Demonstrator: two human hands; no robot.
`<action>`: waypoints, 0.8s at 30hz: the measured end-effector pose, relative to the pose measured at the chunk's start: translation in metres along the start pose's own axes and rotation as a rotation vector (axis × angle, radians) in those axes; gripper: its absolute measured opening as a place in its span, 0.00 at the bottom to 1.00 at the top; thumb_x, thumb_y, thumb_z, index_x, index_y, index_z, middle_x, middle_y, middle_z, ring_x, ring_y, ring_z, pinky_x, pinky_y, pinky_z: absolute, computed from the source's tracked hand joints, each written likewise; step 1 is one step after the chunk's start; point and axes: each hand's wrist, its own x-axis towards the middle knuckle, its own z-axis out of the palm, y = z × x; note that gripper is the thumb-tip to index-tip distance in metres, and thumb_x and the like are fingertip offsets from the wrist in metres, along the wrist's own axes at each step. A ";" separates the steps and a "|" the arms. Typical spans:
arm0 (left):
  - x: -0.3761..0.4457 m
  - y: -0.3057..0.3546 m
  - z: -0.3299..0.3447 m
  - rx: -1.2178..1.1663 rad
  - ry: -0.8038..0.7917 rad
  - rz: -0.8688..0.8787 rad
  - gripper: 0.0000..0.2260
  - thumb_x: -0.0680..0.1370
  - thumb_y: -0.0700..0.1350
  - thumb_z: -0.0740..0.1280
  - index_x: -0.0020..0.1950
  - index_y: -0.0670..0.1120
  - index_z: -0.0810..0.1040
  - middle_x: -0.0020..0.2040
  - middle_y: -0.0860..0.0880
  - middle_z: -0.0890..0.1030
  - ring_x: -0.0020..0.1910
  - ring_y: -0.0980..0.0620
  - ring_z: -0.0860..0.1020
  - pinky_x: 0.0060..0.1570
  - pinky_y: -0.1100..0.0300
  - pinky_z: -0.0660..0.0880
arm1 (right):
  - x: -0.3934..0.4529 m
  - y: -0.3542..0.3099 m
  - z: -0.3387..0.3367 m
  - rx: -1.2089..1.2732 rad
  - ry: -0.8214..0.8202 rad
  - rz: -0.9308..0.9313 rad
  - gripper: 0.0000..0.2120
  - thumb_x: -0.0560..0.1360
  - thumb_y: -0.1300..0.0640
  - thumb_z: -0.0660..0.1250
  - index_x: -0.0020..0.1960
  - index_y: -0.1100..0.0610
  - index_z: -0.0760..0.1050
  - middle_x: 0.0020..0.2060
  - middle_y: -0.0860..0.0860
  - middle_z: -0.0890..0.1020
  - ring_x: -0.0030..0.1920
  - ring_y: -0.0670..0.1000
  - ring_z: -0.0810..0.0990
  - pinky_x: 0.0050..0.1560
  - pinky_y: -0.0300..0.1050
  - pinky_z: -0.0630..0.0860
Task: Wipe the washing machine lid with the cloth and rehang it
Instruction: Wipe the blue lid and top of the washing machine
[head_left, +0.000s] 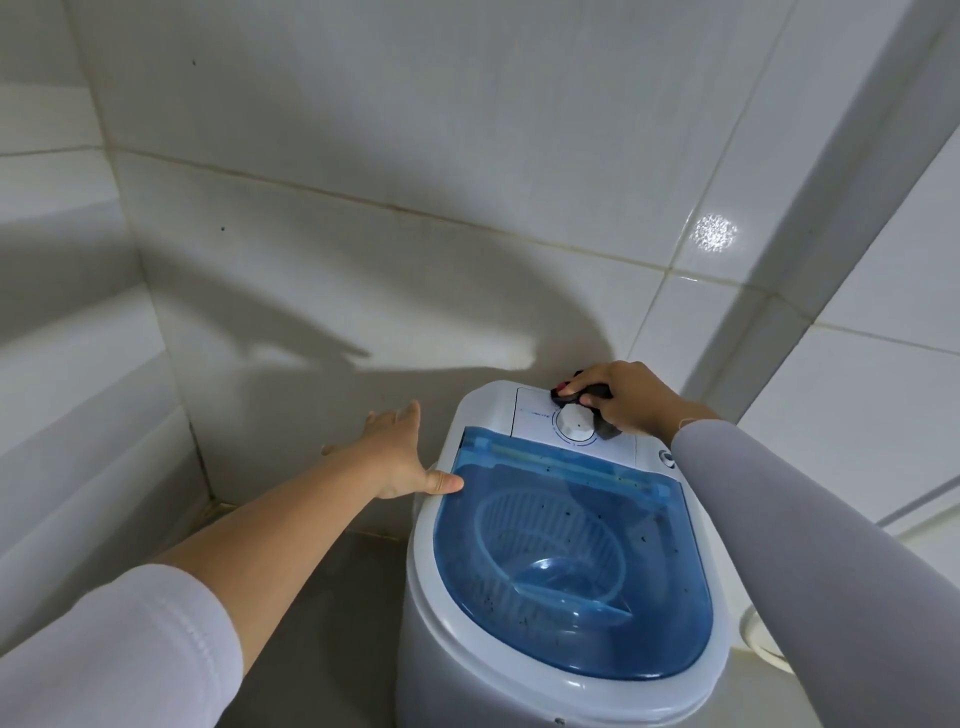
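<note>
From the head camera, a small white washing machine (561, 545) stands in the corner of a white-tiled room, its back edge close to the rear wall (363, 182) and its right side near a tiled wall (883, 312) that juts forward. Its translucent blue lid (571, 561) lies closed, rounded at the near end and straight along the hinge edge by the control panel (540, 415). The right hand (623, 400) grips a dark cloth (597, 410), fingers curled round it, and presses it on the panel just beside and behind the white dial (575, 423), at the machine's rear edge. The left hand (400, 452) is released, fingers straight and spread; it sits at the machine's left rim with the thumb tip touching the lid's far left corner. Open grey floor (322, 597) lies to the left of the machine, up to the wall corner. Dark specks dot the lid.
</note>
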 end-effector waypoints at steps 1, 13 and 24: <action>0.001 0.000 0.000 0.007 0.003 0.000 0.54 0.66 0.66 0.71 0.78 0.49 0.39 0.79 0.46 0.48 0.78 0.44 0.46 0.73 0.38 0.56 | -0.002 0.001 0.001 0.008 0.017 0.016 0.15 0.76 0.65 0.61 0.56 0.51 0.80 0.61 0.49 0.79 0.58 0.51 0.75 0.54 0.35 0.65; -0.002 -0.002 0.000 -0.001 0.027 0.021 0.53 0.67 0.65 0.71 0.78 0.46 0.41 0.79 0.45 0.51 0.78 0.45 0.49 0.74 0.42 0.57 | -0.034 -0.005 0.011 -0.053 0.146 0.155 0.24 0.66 0.70 0.68 0.59 0.54 0.78 0.54 0.54 0.81 0.48 0.52 0.76 0.50 0.40 0.72; -0.003 0.000 -0.004 0.002 0.032 0.036 0.53 0.68 0.64 0.71 0.78 0.45 0.40 0.79 0.44 0.49 0.78 0.45 0.47 0.75 0.45 0.54 | -0.054 -0.017 0.015 -0.060 0.123 0.277 0.22 0.67 0.64 0.71 0.60 0.54 0.78 0.46 0.52 0.78 0.44 0.50 0.72 0.46 0.38 0.68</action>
